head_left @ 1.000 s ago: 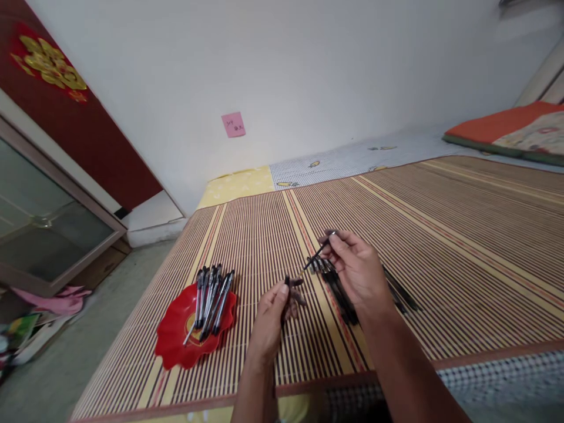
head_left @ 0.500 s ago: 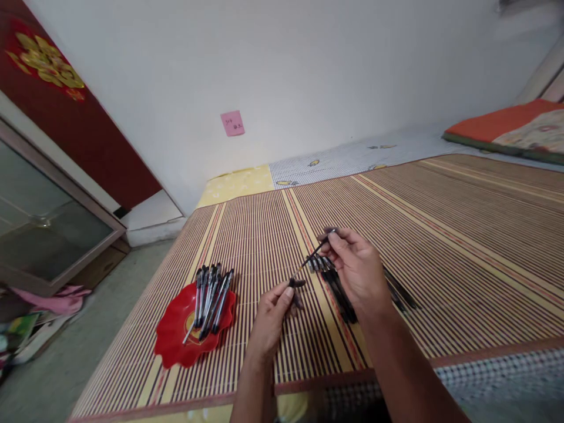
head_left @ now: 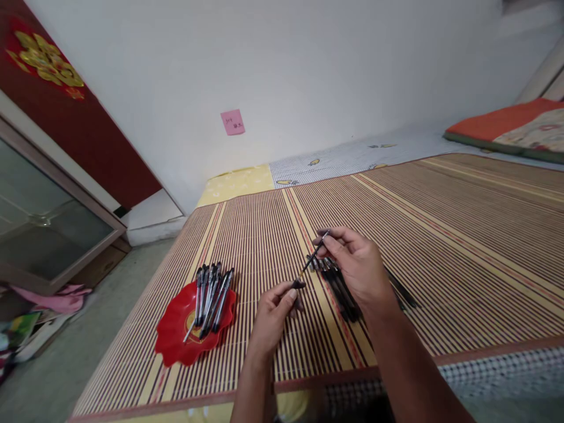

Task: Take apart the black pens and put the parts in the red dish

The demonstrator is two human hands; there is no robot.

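A thin black pen refill (head_left: 314, 258) slants between my two hands above the mat. My right hand (head_left: 356, 258) pinches its upper end between thumb and fingertips. At the lower end, near a yellowish section, my left hand (head_left: 277, 308) closes thumb and fingers on a small black pen part (head_left: 298, 284); its exact shape is mostly hidden. Partly behind my right hand lies a row of black pen parts (head_left: 339, 294) with clear ends. More long black pieces (head_left: 402, 286) stick out to the right of that wrist.
A red scalloped plate (head_left: 170, 335) at the left carries several clear pens (head_left: 214, 302) with black caps and a thin white stick. Beneath everything spreads a striped bamboo mat (head_left: 255, 235) on a bed. Folded orange bedding (head_left: 493, 120) lies at the far right, against the wall.
My right hand has shifted slightly left and down, bringing the refill's upper end nearer to my left hand. The plate and the laid-out pen parts stay in place.
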